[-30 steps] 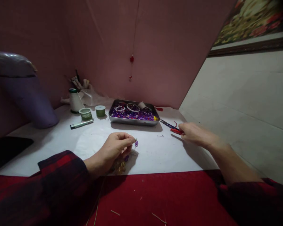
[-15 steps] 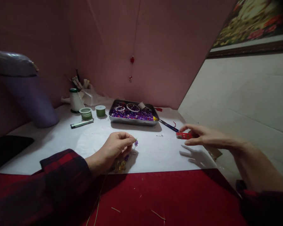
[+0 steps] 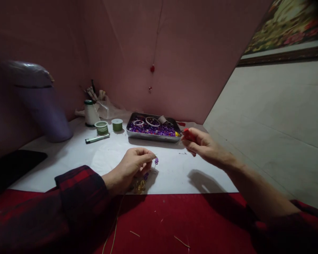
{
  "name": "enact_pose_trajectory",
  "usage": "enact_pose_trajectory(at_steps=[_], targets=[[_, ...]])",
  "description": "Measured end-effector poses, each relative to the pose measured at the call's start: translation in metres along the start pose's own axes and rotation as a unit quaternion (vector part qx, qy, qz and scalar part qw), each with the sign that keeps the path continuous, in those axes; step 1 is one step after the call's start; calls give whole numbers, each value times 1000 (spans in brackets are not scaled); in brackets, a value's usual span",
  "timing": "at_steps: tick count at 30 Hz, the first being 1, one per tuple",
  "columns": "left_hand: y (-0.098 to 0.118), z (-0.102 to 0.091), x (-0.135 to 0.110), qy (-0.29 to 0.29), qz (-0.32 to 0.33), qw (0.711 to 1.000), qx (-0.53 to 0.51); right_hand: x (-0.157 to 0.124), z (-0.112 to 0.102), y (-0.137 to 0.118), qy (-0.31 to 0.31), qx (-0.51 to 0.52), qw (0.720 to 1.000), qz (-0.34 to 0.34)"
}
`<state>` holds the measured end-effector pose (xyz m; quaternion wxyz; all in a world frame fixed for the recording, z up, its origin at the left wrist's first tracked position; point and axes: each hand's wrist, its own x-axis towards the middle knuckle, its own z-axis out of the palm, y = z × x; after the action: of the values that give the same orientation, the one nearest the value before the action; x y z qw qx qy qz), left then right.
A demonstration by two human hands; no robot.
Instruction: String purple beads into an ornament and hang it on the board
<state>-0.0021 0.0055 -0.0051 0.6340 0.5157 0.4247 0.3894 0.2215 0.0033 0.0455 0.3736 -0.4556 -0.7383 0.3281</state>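
My left hand (image 3: 136, 163) pinches the end of a beaded cord between thumb and fingertips. Small purple beads (image 3: 156, 161) hang just below that pinch. More of the piece, a cluster of amber-yellow beads (image 3: 140, 186), dangles under the hand, partly hidden by it. Thin cord (image 3: 113, 229) trails down from there over the red cloth. My right hand (image 3: 198, 143) is raised above the white sheet, in front of the bead tray's right corner. Its fingers are wrapped round a small red lighter (image 3: 188, 134), whose tip points up and left.
A metal tray (image 3: 153, 137) of purple beads stands at the back. Left of it are green thread spools (image 3: 117, 125), a white thread cone (image 3: 91, 113), a utility knife (image 3: 97, 138) and a purple tumbler (image 3: 43, 111). Cord scraps (image 3: 182, 242) lie on the red cloth (image 3: 153, 215).
My right hand has moved left and up with the red lighter, from beside the scissors toward the tray, its fingers now closed round it. My left hand keeps its pinch. The view has shifted slightly.
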Motion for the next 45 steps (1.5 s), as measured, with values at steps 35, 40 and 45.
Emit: enact_pose_trajectory(at_steps=[35,40,45], targets=[[-1,4,-5,-65,29,997,-4,-14,69,25,14,-119,992,51],[-3,4,-3,-73,37,997,-3,-14,68,28,22,-110,993,49],[-3,4,-4,-69,37,997,-4,-15,68,28,17,-113,992,46]])
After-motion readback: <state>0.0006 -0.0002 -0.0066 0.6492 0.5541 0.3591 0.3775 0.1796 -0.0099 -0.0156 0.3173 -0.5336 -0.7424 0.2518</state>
